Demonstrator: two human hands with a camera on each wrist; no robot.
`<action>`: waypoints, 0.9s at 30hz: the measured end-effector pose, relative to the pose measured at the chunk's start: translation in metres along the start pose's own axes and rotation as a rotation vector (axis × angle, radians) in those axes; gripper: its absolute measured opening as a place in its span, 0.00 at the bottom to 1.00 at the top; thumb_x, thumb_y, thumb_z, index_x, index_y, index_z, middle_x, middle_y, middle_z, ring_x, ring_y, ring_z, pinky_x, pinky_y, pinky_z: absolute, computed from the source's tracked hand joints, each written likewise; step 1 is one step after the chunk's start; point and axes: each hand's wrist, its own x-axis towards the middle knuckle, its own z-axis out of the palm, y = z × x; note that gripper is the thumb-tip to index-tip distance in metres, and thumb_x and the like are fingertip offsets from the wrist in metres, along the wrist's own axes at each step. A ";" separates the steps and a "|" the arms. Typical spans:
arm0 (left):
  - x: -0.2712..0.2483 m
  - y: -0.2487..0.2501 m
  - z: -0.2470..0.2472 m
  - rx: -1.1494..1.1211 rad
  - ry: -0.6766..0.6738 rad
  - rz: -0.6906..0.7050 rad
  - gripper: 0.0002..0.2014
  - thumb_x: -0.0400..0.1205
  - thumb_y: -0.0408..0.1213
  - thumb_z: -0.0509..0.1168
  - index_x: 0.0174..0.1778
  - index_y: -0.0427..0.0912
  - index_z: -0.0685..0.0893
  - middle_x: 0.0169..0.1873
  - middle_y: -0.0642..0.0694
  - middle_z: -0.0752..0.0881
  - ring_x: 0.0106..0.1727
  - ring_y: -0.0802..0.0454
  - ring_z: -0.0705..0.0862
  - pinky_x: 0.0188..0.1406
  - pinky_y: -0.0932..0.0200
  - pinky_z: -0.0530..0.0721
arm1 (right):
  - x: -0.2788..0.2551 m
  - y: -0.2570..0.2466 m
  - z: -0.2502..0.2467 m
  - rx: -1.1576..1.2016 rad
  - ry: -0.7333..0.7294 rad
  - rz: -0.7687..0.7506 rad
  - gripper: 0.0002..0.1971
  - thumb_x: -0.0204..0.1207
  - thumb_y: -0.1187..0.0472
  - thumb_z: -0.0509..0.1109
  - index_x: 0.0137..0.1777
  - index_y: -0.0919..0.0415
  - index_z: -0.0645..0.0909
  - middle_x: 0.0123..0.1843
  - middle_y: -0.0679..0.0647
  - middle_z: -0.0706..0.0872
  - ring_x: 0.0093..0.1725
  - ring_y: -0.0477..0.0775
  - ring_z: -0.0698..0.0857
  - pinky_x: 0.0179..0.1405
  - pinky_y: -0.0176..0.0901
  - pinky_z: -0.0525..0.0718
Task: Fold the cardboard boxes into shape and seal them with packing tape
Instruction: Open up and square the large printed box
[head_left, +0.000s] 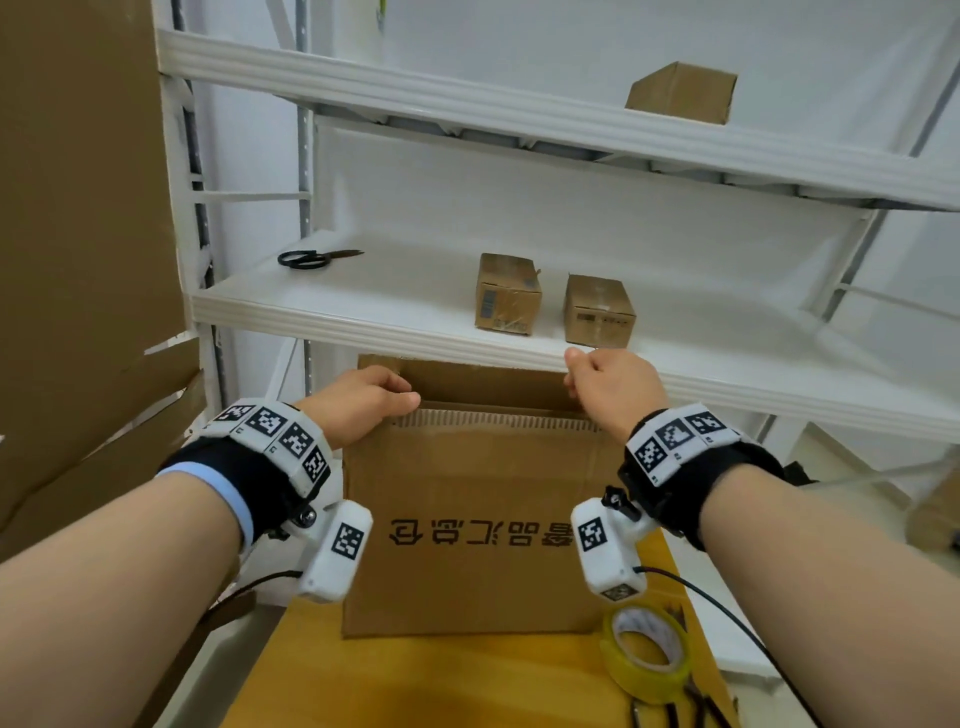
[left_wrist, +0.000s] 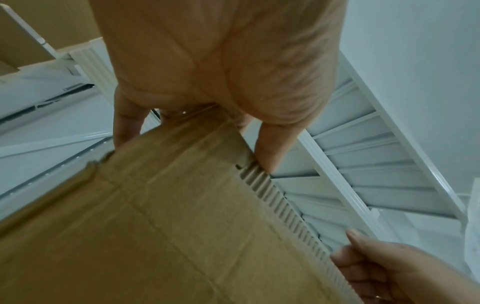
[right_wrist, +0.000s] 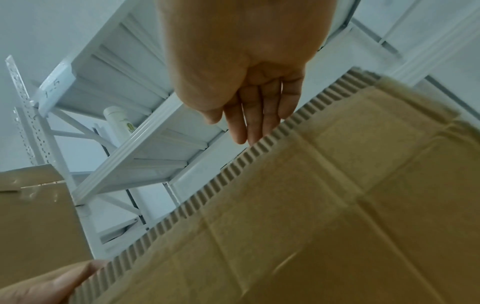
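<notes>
Our fingers (left_wrist: 269, 152) grip the box (head_left: 467, 519) top edge, left hand (head_left: 358, 402) and right hand (head_left: 613, 387) at opposite corners; tape (head_left: 647, 654) lies near.

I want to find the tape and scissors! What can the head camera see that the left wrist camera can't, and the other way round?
Only the head view shows the yellow tape roll on the wooden table, the black scissors and two small boxes on the white shelf.

Only the left wrist view shows the left thumb pressing the toothed edge up close.

Both show the flat cardboard box, held by the left hand and right hand.
</notes>
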 end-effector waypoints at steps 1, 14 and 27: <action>-0.001 0.003 -0.001 0.026 -0.021 -0.007 0.21 0.83 0.60 0.62 0.64 0.50 0.82 0.62 0.48 0.83 0.62 0.48 0.81 0.70 0.45 0.77 | -0.001 0.004 -0.002 -0.010 0.006 0.012 0.28 0.87 0.43 0.51 0.42 0.58 0.86 0.41 0.53 0.90 0.43 0.54 0.87 0.54 0.52 0.85; 0.015 0.003 0.001 -0.026 -0.162 -0.247 0.20 0.86 0.51 0.61 0.55 0.38 0.90 0.50 0.38 0.91 0.55 0.37 0.89 0.66 0.44 0.83 | -0.006 0.027 0.004 0.038 -0.117 0.106 0.24 0.86 0.48 0.59 0.36 0.58 0.89 0.28 0.49 0.90 0.35 0.48 0.89 0.44 0.44 0.86; 0.024 -0.012 0.002 -0.136 -0.228 -0.331 0.32 0.81 0.67 0.58 0.55 0.41 0.90 0.45 0.39 0.93 0.47 0.40 0.92 0.66 0.44 0.83 | 0.001 0.050 -0.016 -0.011 -0.336 0.319 0.40 0.85 0.32 0.41 0.52 0.62 0.87 0.67 0.61 0.84 0.67 0.61 0.81 0.70 0.55 0.72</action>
